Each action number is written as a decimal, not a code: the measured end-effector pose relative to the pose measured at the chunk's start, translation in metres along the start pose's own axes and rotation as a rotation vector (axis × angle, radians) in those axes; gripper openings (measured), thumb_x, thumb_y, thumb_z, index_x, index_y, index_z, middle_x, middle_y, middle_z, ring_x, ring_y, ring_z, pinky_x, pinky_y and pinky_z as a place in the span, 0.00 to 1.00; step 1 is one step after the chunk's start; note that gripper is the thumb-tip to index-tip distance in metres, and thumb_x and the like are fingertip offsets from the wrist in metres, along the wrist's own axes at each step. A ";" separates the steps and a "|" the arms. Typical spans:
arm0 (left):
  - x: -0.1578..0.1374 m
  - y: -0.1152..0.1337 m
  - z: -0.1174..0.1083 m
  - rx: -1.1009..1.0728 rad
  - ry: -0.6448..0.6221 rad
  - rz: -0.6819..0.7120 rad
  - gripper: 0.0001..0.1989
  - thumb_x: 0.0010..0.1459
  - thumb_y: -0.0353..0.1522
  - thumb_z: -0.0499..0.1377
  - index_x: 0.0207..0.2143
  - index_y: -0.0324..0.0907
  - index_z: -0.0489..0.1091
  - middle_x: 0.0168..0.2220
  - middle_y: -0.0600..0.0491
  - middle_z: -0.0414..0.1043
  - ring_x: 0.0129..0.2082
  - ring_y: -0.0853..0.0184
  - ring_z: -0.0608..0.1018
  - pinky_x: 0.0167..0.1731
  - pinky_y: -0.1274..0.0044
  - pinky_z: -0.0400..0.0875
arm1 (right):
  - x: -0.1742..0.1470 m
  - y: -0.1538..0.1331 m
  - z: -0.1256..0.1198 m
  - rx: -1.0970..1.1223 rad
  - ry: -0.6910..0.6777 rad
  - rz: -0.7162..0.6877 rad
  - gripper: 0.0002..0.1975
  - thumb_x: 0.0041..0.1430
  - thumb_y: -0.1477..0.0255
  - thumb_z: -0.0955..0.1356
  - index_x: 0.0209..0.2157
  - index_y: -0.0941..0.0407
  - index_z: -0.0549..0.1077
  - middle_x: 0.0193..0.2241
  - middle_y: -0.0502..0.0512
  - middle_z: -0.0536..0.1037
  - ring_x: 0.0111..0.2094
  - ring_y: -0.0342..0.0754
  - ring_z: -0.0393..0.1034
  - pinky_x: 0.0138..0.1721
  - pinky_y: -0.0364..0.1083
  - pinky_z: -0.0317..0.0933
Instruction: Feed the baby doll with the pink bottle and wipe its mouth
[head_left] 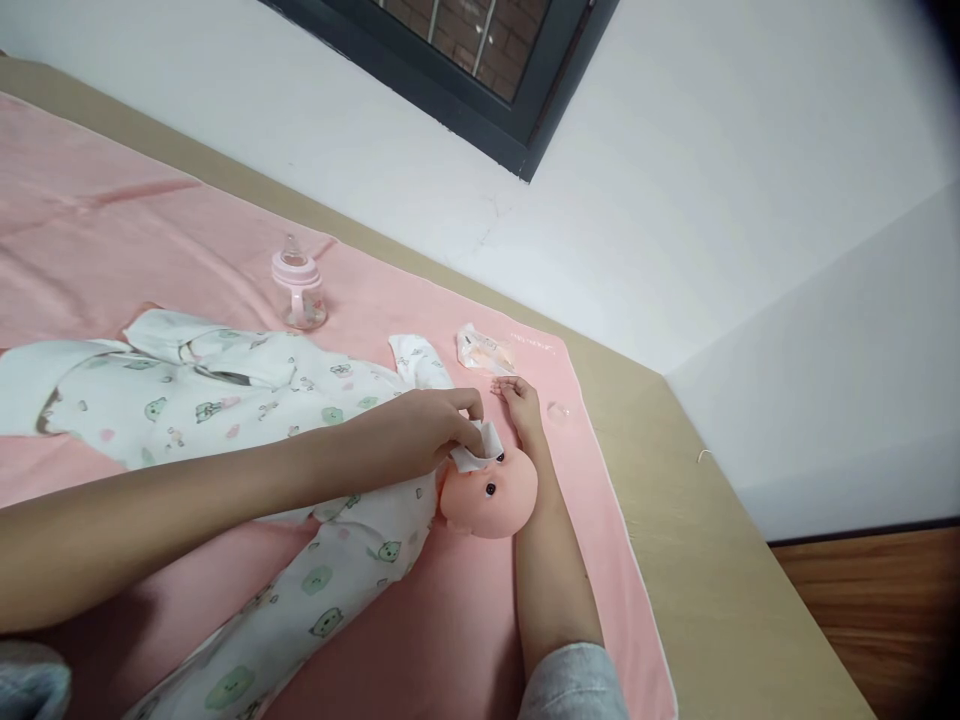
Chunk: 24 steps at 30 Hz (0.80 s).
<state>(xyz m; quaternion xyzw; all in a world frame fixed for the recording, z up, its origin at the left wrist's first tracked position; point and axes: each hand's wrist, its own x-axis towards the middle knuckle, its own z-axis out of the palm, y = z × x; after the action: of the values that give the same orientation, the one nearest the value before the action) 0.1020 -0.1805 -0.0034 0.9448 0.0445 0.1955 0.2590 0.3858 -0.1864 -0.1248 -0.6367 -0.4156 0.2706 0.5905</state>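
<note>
A baby doll (512,497) lies on its back in white pyjamas (300,400) with green and pink prints, its head toward the right. My left hand (435,428) reaches across its chest and pinches a white tissue (480,450), which touches the lower part of the doll's face near one eye. Beyond the head, my right hand (519,405) rests on the pink mat (465,600) with its fingers loosely extended and nothing visible in them. My right forearm lies alongside the top of the doll's head.
A pink-lidded baby bottle (298,290) stands upright on the mat near the far edge. Past my right hand are a clear plastic packet (484,350) and a small transparent piece (559,411). The wooden tabletop (697,570) borders a white wall (675,200) with a dark-framed window (517,140).
</note>
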 end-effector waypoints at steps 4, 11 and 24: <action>0.000 0.000 -0.001 -0.025 0.025 0.009 0.21 0.54 0.17 0.50 0.34 0.45 0.78 0.39 0.55 0.70 0.29 0.74 0.71 0.31 0.80 0.61 | 0.000 0.000 0.000 -0.006 0.005 0.005 0.08 0.52 0.70 0.66 0.34 0.56 0.75 0.34 0.53 0.81 0.37 0.46 0.76 0.50 0.50 0.68; 0.001 -0.001 -0.002 -0.038 0.017 0.017 0.19 0.55 0.19 0.49 0.35 0.43 0.78 0.39 0.53 0.70 0.32 0.71 0.72 0.33 0.79 0.62 | -0.002 -0.002 0.001 0.000 0.009 0.014 0.08 0.52 0.71 0.66 0.34 0.56 0.75 0.34 0.53 0.81 0.37 0.46 0.76 0.50 0.50 0.68; 0.001 0.005 -0.009 0.035 0.012 -0.074 0.21 0.58 0.21 0.47 0.39 0.45 0.77 0.41 0.52 0.70 0.34 0.68 0.73 0.33 0.77 0.62 | -0.001 -0.001 0.001 -0.008 0.007 0.004 0.07 0.52 0.71 0.67 0.34 0.56 0.75 0.34 0.53 0.81 0.36 0.46 0.75 0.50 0.50 0.67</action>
<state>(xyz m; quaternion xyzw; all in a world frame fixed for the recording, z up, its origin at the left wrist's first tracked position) 0.0993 -0.1805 0.0066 0.9458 0.0843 0.1908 0.2490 0.3843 -0.1870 -0.1236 -0.6408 -0.4134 0.2679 0.5888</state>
